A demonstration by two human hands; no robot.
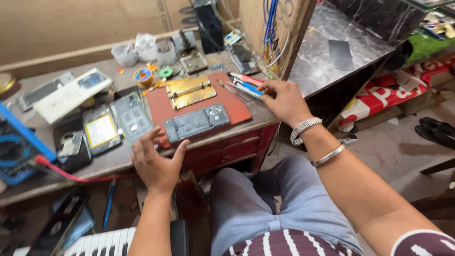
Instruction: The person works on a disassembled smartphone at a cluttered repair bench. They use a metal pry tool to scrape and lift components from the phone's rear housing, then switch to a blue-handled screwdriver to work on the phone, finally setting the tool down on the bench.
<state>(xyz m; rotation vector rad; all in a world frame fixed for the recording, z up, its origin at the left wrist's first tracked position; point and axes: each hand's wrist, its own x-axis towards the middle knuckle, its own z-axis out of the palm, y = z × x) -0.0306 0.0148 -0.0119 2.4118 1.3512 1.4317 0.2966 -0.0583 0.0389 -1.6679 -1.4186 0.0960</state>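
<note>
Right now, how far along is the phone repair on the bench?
Done: the phone lies opened on the red mat, back cover set aside. In hand: the right hand reaches the tools; the left hand hovers, empty, near the phone. Left: the phone is not closed.

You sit before a grey tabletop (28, 182) on a red wooden drawer unit (227, 149). Behind the tabletop runs a plain tan wall (71, 23). Right of the tabletop stands a dark marbled counter (322, 57), and beyond it lies a dusty concrete floor (398, 147).
</note>
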